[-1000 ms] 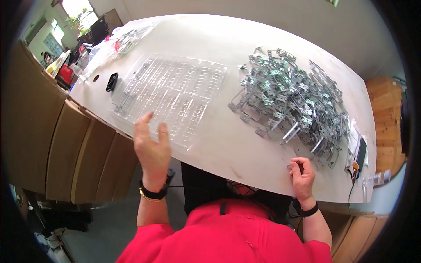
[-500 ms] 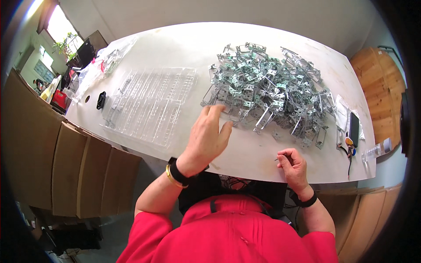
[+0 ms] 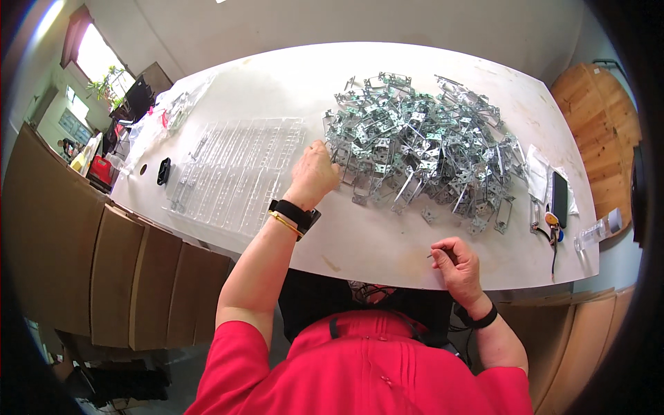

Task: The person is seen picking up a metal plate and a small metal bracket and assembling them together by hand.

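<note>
Many metal brackets [image 3: 422,138] lie right of the left hand [image 3: 315,170].

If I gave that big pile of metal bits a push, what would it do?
The pile would probably snag and shift in clumps, because its bent parts overlap at odd angles. The small piece at its near edge might slide easily, since nothing seems piled on it.

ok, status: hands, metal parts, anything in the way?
Left hand at left edge of heaped metal parts, grip hidden. Right hand pinching small thin piece. Clear molded plastic left of left hand; nothing seen blocking.
</note>
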`<state>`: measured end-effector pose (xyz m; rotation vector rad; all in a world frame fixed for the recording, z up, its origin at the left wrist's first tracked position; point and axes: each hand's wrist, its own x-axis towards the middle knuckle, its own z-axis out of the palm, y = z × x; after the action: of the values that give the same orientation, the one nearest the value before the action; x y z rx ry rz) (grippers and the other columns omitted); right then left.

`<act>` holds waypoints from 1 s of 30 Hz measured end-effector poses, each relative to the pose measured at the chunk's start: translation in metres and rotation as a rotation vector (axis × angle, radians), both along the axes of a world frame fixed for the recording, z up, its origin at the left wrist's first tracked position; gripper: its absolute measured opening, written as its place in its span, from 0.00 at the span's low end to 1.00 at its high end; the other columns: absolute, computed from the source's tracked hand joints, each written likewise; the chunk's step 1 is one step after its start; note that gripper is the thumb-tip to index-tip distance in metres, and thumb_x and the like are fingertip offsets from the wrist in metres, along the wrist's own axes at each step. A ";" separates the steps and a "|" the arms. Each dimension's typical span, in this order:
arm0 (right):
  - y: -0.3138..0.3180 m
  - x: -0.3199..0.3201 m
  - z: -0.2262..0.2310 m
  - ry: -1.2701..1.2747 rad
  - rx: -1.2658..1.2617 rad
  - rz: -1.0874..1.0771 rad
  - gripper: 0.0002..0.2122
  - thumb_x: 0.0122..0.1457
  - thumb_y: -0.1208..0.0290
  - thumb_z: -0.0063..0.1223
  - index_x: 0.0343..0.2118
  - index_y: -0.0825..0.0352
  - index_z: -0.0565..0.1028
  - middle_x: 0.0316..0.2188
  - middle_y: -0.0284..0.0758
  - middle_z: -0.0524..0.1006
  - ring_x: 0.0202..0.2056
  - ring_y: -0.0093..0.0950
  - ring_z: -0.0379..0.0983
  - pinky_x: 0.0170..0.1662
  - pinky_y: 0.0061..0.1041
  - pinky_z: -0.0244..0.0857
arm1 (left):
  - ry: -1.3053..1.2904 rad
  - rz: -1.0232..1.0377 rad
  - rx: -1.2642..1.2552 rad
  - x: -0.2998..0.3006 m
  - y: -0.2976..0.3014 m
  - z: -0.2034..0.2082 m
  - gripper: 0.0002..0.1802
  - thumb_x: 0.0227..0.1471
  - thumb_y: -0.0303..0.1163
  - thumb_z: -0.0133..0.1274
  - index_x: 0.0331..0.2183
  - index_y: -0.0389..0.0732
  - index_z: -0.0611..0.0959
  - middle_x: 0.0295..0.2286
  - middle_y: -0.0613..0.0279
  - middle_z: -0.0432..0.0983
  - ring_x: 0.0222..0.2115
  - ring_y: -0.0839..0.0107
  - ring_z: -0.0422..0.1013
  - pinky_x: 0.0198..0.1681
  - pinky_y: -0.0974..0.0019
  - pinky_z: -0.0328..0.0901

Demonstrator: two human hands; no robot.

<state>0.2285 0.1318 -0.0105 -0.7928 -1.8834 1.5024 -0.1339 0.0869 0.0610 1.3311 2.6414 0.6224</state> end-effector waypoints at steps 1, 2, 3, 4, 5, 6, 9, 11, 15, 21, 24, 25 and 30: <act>0.000 0.000 0.001 0.000 0.000 -0.001 0.05 0.69 0.73 0.60 0.43 0.67 0.78 0.32 0.26 0.78 0.31 0.15 0.75 0.37 0.17 0.71 | -0.033 0.022 -0.048 -0.003 0.002 -0.001 0.27 0.54 0.37 0.62 0.48 0.27 0.75 0.45 0.33 0.78 0.51 0.40 0.74 0.55 0.48 0.69; 0.000 0.000 0.002 -0.008 0.016 0.000 0.05 0.69 0.73 0.60 0.43 0.67 0.78 0.32 0.26 0.78 0.31 0.15 0.75 0.36 0.17 0.71 | -0.066 0.044 -0.096 -0.006 0.004 -0.002 0.26 0.54 0.37 0.62 0.47 0.27 0.75 0.43 0.33 0.79 0.50 0.40 0.76 0.54 0.48 0.69; -0.001 -0.001 0.003 -0.016 0.033 0.002 0.05 0.69 0.72 0.60 0.43 0.67 0.78 0.32 0.26 0.79 0.31 0.15 0.76 0.36 0.18 0.71 | -0.065 0.044 -0.096 -0.008 0.004 -0.006 0.26 0.54 0.37 0.62 0.47 0.27 0.75 0.43 0.33 0.79 0.50 0.40 0.76 0.54 0.48 0.69; -0.001 -0.001 0.004 -0.015 0.033 0.002 0.05 0.69 0.72 0.60 0.43 0.67 0.78 0.32 0.26 0.79 0.31 0.15 0.76 0.36 0.18 0.71 | -0.032 0.030 -0.072 -0.010 0.003 -0.011 0.26 0.54 0.36 0.62 0.47 0.27 0.75 0.42 0.34 0.79 0.48 0.40 0.76 0.54 0.47 0.70; -0.001 -0.002 0.004 -0.009 0.039 -0.001 0.05 0.69 0.72 0.60 0.43 0.67 0.78 0.32 0.27 0.79 0.30 0.16 0.76 0.36 0.18 0.71 | 0.002 0.016 -0.047 -0.012 0.003 -0.014 0.25 0.53 0.36 0.62 0.46 0.27 0.76 0.41 0.34 0.80 0.47 0.40 0.77 0.53 0.47 0.70; -0.001 -0.002 0.004 -0.006 0.045 -0.005 0.05 0.69 0.72 0.60 0.43 0.67 0.78 0.32 0.27 0.79 0.30 0.16 0.76 0.36 0.18 0.71 | 0.000 0.016 -0.047 -0.013 0.003 -0.015 0.25 0.53 0.36 0.62 0.46 0.27 0.76 0.41 0.34 0.80 0.47 0.40 0.77 0.53 0.47 0.70; -0.002 -0.002 0.006 -0.026 0.062 -0.010 0.05 0.69 0.72 0.60 0.43 0.67 0.78 0.31 0.27 0.79 0.30 0.16 0.76 0.36 0.18 0.71 | -0.024 0.029 -0.065 -0.016 0.003 -0.017 0.24 0.53 0.35 0.62 0.46 0.27 0.77 0.41 0.35 0.80 0.47 0.40 0.77 0.53 0.47 0.70; -0.002 -0.003 0.005 -0.026 0.066 -0.013 0.05 0.69 0.73 0.60 0.43 0.67 0.78 0.31 0.27 0.79 0.30 0.16 0.76 0.36 0.18 0.71 | -0.005 0.025 -0.066 -0.016 0.002 -0.016 0.20 0.55 0.34 0.63 0.44 0.30 0.79 0.43 0.36 0.81 0.49 0.42 0.78 0.53 0.48 0.72; -0.002 -0.003 0.006 -0.033 0.073 -0.015 0.05 0.69 0.73 0.60 0.42 0.67 0.78 0.31 0.27 0.78 0.30 0.16 0.76 0.35 0.18 0.71 | -0.058 0.047 -0.064 -0.020 0.003 -0.015 0.20 0.54 0.34 0.63 0.43 0.30 0.79 0.41 0.36 0.82 0.48 0.41 0.78 0.53 0.47 0.71; -0.003 -0.005 0.007 -0.031 0.105 -0.022 0.04 0.69 0.74 0.60 0.42 0.69 0.78 0.31 0.29 0.79 0.29 0.17 0.77 0.34 0.19 0.71 | -0.032 0.038 -0.047 -0.026 0.004 -0.024 0.21 0.54 0.35 0.64 0.44 0.29 0.79 0.40 0.34 0.82 0.47 0.40 0.78 0.52 0.46 0.72; -0.003 -0.005 0.007 -0.031 0.092 -0.026 0.04 0.69 0.73 0.60 0.42 0.67 0.78 0.31 0.27 0.78 0.29 0.15 0.76 0.34 0.17 0.70 | -0.028 0.036 -0.050 -0.028 0.005 -0.024 0.21 0.53 0.35 0.64 0.43 0.30 0.79 0.40 0.34 0.82 0.46 0.40 0.79 0.51 0.46 0.73; -0.003 -0.005 0.007 -0.031 0.093 -0.026 0.04 0.69 0.73 0.60 0.42 0.67 0.78 0.31 0.27 0.78 0.29 0.15 0.76 0.34 0.17 0.70 | -0.030 0.039 -0.039 -0.027 0.005 -0.024 0.21 0.53 0.35 0.64 0.43 0.30 0.79 0.40 0.35 0.82 0.46 0.40 0.79 0.51 0.46 0.73; -0.003 -0.004 0.006 -0.031 0.094 -0.024 0.04 0.69 0.73 0.60 0.42 0.67 0.78 0.31 0.27 0.79 0.30 0.15 0.76 0.34 0.17 0.70 | -0.045 0.045 -0.024 -0.028 0.004 -0.024 0.21 0.51 0.35 0.63 0.42 0.30 0.80 0.39 0.35 0.82 0.45 0.40 0.79 0.51 0.46 0.73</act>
<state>0.2243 0.1285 -0.0042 -0.7968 -1.9452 1.3830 -0.1623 0.0911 0.0368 1.2400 2.6411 0.6170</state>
